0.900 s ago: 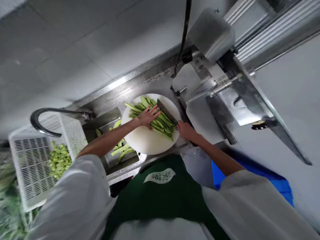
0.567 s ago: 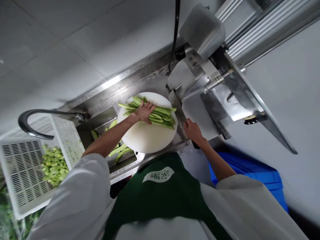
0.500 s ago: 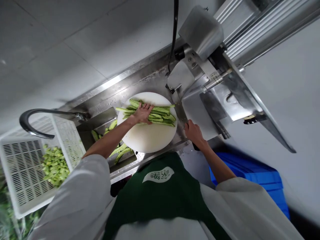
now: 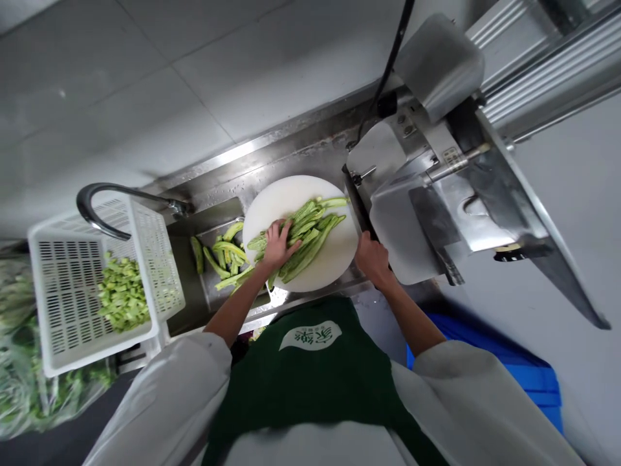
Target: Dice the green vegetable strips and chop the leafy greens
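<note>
Fingers of our L hand [image 4: 276, 249] are spread apart over the green veg [image 4: 315, 243] on the round white board [image 4: 272, 194]; our R hand [image 4: 372, 259] is wrapped round the knife [image 4: 357, 204], blade by the board's R edge, can't tell if touching. Each strip's prob. light, firm but bendy, slippery if wet, easily bruised; we'd hold the bunch across its middle, palm down, tips clear of the blade. L of the board, sink [image 4: 187, 304] w/ more long pieces [image 4: 228, 248]; beyond, white basket [image 4: 162, 259], part full w/ chopped bits [image 4: 123, 294]. Farther L, clear bag [image 4: 41, 395] w/ leafy greens. Past our R arm, blue tub [image 4: 536, 382], contents hidden.
</note>
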A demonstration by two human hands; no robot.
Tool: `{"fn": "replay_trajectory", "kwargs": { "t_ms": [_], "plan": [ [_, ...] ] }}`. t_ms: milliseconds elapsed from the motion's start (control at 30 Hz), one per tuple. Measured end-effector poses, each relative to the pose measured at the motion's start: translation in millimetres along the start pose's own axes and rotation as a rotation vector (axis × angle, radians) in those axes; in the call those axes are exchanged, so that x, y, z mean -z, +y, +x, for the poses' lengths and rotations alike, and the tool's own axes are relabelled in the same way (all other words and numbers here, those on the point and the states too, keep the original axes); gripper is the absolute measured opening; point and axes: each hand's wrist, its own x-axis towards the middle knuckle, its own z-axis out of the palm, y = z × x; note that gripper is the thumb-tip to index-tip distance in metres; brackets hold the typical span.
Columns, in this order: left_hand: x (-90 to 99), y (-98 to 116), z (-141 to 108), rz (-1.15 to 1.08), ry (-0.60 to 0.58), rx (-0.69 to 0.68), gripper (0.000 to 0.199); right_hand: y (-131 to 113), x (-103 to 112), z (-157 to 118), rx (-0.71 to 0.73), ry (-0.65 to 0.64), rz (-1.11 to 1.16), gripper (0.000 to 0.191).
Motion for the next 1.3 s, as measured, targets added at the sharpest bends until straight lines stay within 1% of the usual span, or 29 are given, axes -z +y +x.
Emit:
{"fn": "replay_trajectory", "kwargs": {
  "t_ms": [67, 133, 233, 300, 367, 467, 567, 633, 700, 767, 867, 933, 1000, 1067, 1167, 1233, 1267, 1300],
  "plan": [
    [-4.9, -5.6, -5.9, -0.029, 0.031, -0.018, 0.055, -1.2, 5.6, 7.4, 0.02, 0.012, -0.015, 0.041],
    [-11.2, -7.0, -11.8, -0.029, 0.03, -0.036, 0.046, -1.8, 11.4, 15.7, 0.04, 0.013, -0.023, 0.04],
    [-20.4, -2.9, -15.6, -0.049, 0.043, -0.069, 0.042, -1.8, 17.7, 26.7, 0.064, 0.009, -0.044, 0.037],
    [-25.5, 1.8, -12.2, -0.091, 0.063, -0.092, 0.041, -1.3, 20.0, 31.6, 0.074, -0.002, -0.061, 0.036],
    [-31.0, 7.4, -3.5, -0.142, 0.086, -0.094, 0.039, -0.3, 21.6, 34.8, 0.081, -0.01, -0.074, 0.037],
    [-42.4, 17.9, 18.3, -0.173, 0.107, -0.075, 0.038, 1.3, 23.9, 37.8, 0.092, -0.015, -0.079, 0.038],
    [-51.3, 30.8, 42.9, -0.171, 0.077, -0.08, 0.039, 2.3, 26.3, 39.5, 0.095, -0.017, -0.074, 0.039],
    [-48.5, 37.5, 53.4, -0.184, 0.031, -0.079, 0.039, 3.0, 27.4, 39.5, 0.098, -0.008, -0.072, 0.04],
    [-36.5, 39.0, 53.2, -0.176, -0.012, -0.046, 0.042, 4.0, 27.7, 38.7, 0.107, 0.004, -0.073, 0.042],
    [-18.8, 33.9, 40.9, -0.124, -0.049, 0.021, 0.044, 5.2, 27.5, 38.3, 0.118, 0.001, -0.073, 0.043],
    [4.3, 18.9, 9.4, -0.02, -0.135, 0.124, 0.044, 5.4, 27.0, 40.9, 0.123, -0.015, -0.068, 0.042],
    [9.9, 12.1, -8.3, 0.024, -0.214, 0.166, 0.044, 3.6, 27.1, 45.0, 0.126, -0.022, -0.062, 0.042],
    [6.4, 13.2, -15.6, 0.039, -0.249, 0.188, 0.044, 0.6, 27.7, 49.5, 0.132, -0.023, -0.057, 0.041],
    [-2.8, 22.5, -10.5, 0.029, -0.22, 0.181, 0.045, -2.3, 28.4, 52.5, 0.14, -0.028, -0.062, 0.042],
    [-13.9, 40.2, 13.9, -0.028, -0.149, 0.126, 0.049, -3.5, 28.8, 52.5, 0.155, -0.035, -0.081, 0.041],
    [-12.8, 43.6, 34.6, -0.07, -0.12, 0.078, 0.051, -1.8, 28.4, 50.5, 0.166, -0.04, -0.09, 0.042],
    [-9.5, 40.6, 44.6, -0.078, -0.095, 0.076, 0.052, -0.6, 28.0, 49.4, 0.169, -0.04, -0.093, 0.042],
    [-4.9, 34.5, 53.7, -0.07, -0.062, 0.104, 0.052, 0.5, 27.6, 48.3, 0.171, -0.037, -0.094, 0.043]
  ]
}}
